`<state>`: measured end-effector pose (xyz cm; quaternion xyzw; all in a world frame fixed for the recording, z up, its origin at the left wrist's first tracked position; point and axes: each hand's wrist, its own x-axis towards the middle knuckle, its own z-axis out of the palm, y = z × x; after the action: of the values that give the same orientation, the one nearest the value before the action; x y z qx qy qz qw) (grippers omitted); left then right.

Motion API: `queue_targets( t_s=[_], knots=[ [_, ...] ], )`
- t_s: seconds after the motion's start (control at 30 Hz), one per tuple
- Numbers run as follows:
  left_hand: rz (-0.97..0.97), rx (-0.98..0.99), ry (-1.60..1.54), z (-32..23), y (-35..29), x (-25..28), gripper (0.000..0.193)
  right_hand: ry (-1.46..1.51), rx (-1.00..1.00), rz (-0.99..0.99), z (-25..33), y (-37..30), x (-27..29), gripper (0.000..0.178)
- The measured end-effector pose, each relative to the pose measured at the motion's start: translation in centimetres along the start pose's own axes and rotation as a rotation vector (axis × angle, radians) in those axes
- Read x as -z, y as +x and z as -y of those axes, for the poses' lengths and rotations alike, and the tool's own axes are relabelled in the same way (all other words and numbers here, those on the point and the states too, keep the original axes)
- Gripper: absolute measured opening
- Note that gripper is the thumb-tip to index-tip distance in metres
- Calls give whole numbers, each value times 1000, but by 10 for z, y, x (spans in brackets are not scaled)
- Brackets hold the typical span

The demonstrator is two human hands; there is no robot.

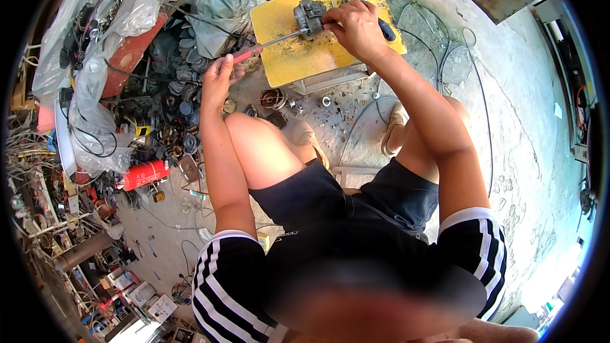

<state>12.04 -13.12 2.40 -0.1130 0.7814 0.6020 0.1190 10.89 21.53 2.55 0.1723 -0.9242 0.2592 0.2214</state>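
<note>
My left hand (220,77) is closed around the red handle of a screwdriver (245,54). Its thin shaft reaches up and right to a small grey metal machine part (308,14), where the tip meets the part's lower edge. On the right side of that part, my right hand (357,27) has its fingers bent and pinched against it. The part rests on a worn yellow board (286,67) spotted with dark grease. A dark-handled tool (386,29) lies on the board, partly behind my right hand.
Beneath the board stands a low metal frame (333,80). Small metal bits and a round coil-like part (273,98) lie on the floor near my feet. Scrap parts and plastic bags (219,16) crowd the left, with a red cylinder (146,174). Black cables (443,57) curl at right.
</note>
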Motion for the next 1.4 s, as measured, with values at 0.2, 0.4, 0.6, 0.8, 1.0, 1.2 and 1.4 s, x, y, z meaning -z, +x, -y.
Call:
queue_targets(
  t_s=[0.2,0.4,0.6,0.8,1.0,1.2,1.4],
  knots=[
    [-46,-274,-71,3,-4,-16,39,2,6,-7,-1,-1,-1,9],
    [-33,-53,-64,4,2,-1,36,24,14,-36,-3,0,-4,7],
    [23,-96,-43,9,2,1,39,24,17,-30,-3,0,-5,6],
    [-19,-219,-111,3,-3,-13,38,-2,14,-20,-1,-1,-3,9],
    [32,73,66,-3,3,-1,40,22,10,-23,-2,0,-4,6],
    [-73,-228,-11,3,-6,-22,43,16,6,-14,-4,0,-6,6],
    [68,112,54,-4,3,1,44,16,6,-22,-4,0,-6,7]
  ],
)
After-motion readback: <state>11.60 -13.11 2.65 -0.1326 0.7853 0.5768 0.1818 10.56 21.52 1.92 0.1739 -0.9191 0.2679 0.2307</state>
